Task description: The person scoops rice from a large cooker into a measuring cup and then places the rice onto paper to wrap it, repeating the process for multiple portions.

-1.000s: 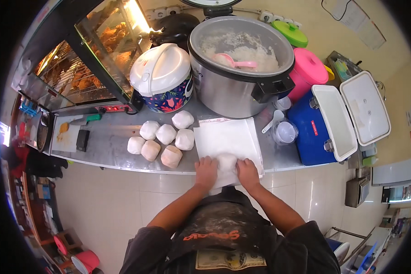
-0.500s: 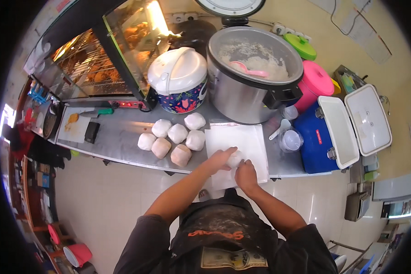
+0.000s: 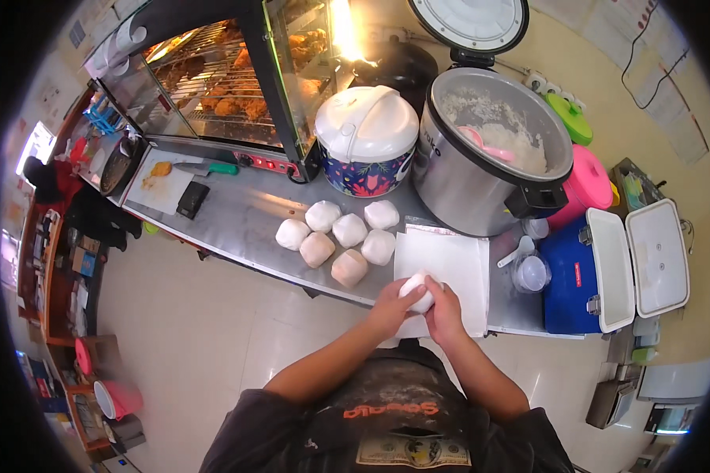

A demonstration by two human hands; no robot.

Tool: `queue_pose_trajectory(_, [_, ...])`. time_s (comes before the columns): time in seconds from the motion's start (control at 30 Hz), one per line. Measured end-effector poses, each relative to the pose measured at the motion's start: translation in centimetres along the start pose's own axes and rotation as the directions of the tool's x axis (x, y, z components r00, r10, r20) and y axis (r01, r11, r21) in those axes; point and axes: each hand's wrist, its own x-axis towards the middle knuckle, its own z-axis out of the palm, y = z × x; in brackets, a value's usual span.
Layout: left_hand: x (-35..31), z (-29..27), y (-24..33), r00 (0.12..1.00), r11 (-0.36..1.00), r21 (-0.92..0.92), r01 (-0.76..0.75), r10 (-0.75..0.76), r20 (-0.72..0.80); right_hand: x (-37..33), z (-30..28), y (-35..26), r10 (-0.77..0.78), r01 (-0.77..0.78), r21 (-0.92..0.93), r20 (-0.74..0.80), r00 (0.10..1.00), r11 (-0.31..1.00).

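Note:
Between both hands, over the near edge of a stack of white wrapping paper, is a rounded white paper-wrapped parcel. My left hand closes round its left side with the thumb across it. My right hand grips it from the right, thumb also against the paper. What the wrapping holds is hidden. To the left, several similar wrapped parcels sit in a cluster on the metal counter; some look pinkish or tan.
Behind stand a patterned rice cooker and a large open cooker holding rice and a pink paddle. A lit cabinet of fried food, a green-handled knife, an open blue cooler and clear cups are nearby.
The parcel has come up off the paper sheets into both hands, which now wrap round it. My view has swung left, so the counter appears shifted to the right.

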Motion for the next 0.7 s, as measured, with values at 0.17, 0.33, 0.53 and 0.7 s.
queue_pose_trajectory(0.17, [-2.4, -6.1, 0.8, 0.994, 0.997, -0.01, 0.08, -0.081, -0.073, -1.6, 2.7, -4.5, 0.048, 0.127, -0.849, 0.176, 0.983, 0.512])
queue_pose_trajectory(0.33, [-0.6, -11.2, 7.6, 0.65, 0.683, 0.669, -0.293, 0.655, -0.385, -3.3, 3.5, -16.4, -0.098, 0.456, -0.802, 0.456, 0.885, 0.385])
queue_pose_trajectory(0.53, [10.7, -12.5, 9.2, 0.523, 0.423, 0.875, -0.238, 0.815, -0.252, 3.4, 5.6, -34.8, -0.511, 0.574, -0.814, 0.457, 0.728, 0.089])
queue_pose_trajectory(0.7, [13.6, -14.7, 8.8, 0.671, 0.209, 0.953, 0.218, 0.677, -0.301, 22.4, 3.2, -40.8, -0.042, 0.245, -0.715, 0.359, 0.932, -0.655])
